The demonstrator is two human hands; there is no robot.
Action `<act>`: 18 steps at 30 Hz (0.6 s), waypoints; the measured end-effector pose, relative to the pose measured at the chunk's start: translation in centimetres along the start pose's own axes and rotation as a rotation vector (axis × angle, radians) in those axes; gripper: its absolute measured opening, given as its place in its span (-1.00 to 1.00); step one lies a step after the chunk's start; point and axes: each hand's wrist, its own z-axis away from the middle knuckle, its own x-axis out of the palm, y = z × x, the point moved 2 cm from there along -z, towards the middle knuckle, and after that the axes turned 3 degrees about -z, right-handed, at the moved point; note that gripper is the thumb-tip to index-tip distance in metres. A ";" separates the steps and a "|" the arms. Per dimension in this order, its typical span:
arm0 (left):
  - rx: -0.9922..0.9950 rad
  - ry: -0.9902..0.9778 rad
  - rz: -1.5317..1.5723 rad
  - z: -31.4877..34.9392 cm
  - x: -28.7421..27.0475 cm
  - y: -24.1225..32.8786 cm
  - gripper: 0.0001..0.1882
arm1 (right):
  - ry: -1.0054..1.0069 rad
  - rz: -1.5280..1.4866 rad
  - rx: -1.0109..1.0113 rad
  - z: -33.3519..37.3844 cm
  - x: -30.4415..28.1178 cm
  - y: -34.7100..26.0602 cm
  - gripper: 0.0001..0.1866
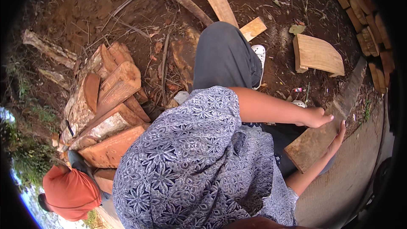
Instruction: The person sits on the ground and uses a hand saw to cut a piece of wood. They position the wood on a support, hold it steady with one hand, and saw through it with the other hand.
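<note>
From the head view, I see the wooden board (316,144) slanting over the lap, across the concrete strip's (335,191) edge. The left hand (313,118) grasps one long side; the right hand (336,141) lies along the opposite one, its thumb hidden, so I can't tell how firmly. I'd reckon it stiff, fairly heavy, rough rather than slippery, best held by both long sides.

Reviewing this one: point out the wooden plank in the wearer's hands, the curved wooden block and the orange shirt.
Wooden plank (316,144), head view: on its broad face.
Curved wooden block (321,54), head view: on its upper face.
Orange shirt (72,193), head view: middle of the fabric.
</note>
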 end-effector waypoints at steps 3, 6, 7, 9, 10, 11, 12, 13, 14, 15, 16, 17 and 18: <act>0.024 -0.215 0.020 1.1 -2.1 0.8 -0.11 | 0.128 0.523 -0.416 -2.5 -4.8 -2.2 -0.71; -0.011 -0.204 0.054 2.0 -4.4 1.9 -0.02 | -0.003 0.720 -0.530 -5.8 -8.6 -7.3 -0.80; -0.045 -0.203 0.120 1.1 -5.1 1.9 0.01 | -0.015 0.756 -0.572 -7.1 -11.2 -9.9 -0.84; -0.039 -0.118 0.189 -1.9 -5.7 1.2 0.11 | -0.043 0.791 -0.610 -7.9 -14.6 -14.9 -0.89; -0.055 -0.141 0.253 -2.9 -6.0 0.7 0.15 | -0.095 0.741 -0.569 -6.6 -13.1 -15.5 -0.91; -0.062 -0.134 0.320 -4.0 -6.1 0.2 0.18 | -0.158 0.685 -0.532 -4.3 -10.9 -16.2 -0.87; -0.092 -0.140 0.399 -5.5 -5.7 0.2 0.20 | -0.205 0.650 -0.493 -1.5 -8.8 -16.4 -0.81; -0.094 -0.151 0.470 -6.9 -5.1 0.5 0.23 | -0.221 0.648 -0.463 1.8 -6.6 -16.8 -0.74; -0.085 -0.206 0.523 -8.6 -3.2 1.5 0.25 | -0.196 0.704 -0.499 5.7 -5.1 -17.5 -0.72; -0.109 -0.182 0.560 -10.0 -3.1 1.0 0.27 | -0.164 0.707 -0.352 8.1 -2.2 -16.4 -0.72; -0.123 -0.206 0.625 -11.5 -1.8 1.1 0.30 | -0.124 0.725 -0.368 11.3 1.1 -15.4 -0.70; -0.147 -0.233 0.663 -12.9 0.0 1.6 0.31 | -0.119 0.837 -0.364 12.7 -0.3 -16.1 -0.68; -0.163 -0.247 0.679 -13.6 1.5 1.6 0.33 | -0.086 0.927 -0.361 13.9 -1.2 -15.8 -0.67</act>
